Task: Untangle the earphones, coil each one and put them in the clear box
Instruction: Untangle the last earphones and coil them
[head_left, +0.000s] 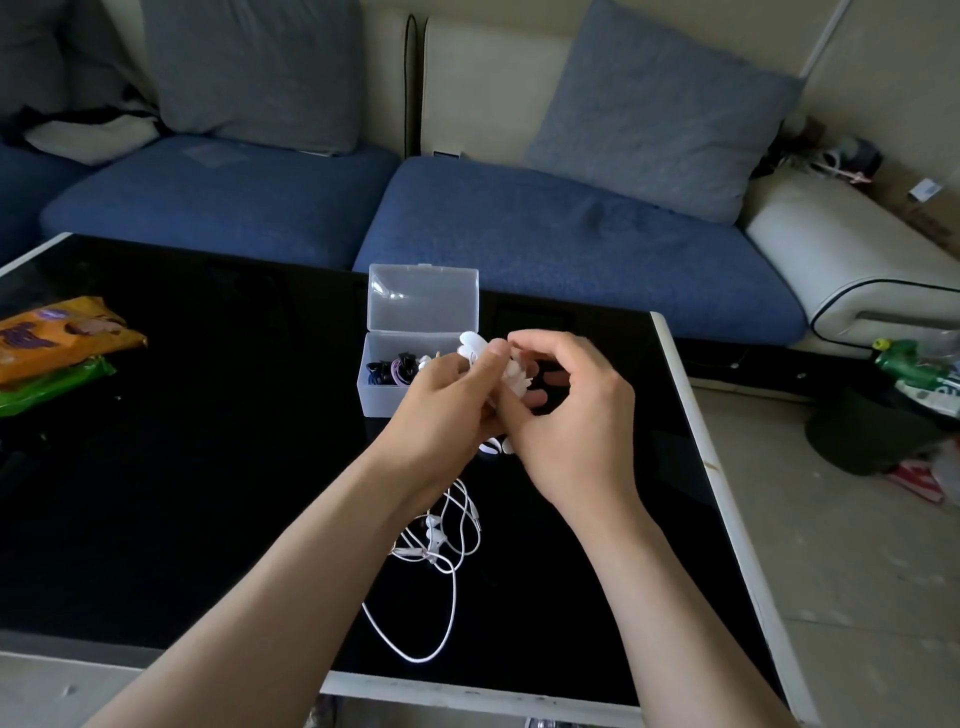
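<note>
A white earphone (511, 375) is bunched between both hands above the black table, just right of the clear box (382, 397). My left hand (447, 400) grips the bundle with thumb up against it. My right hand (563, 410) pinches the same white cable from the right with curled fingers. The rest of the white cable (451, 551) hangs down and lies in loose tangled loops on the table in front of my wrists. The box stands open with its lid (422, 297) upright, and a dark coiled earphone (390, 370) lies inside it.
The glossy black table (182, 493) has a white rim, with its right edge close to my right arm. Orange and green snack packets (52, 348) lie at the far left. A blue sofa (519, 234) runs behind the table. Bags and clutter (914, 374) sit on the floor at right.
</note>
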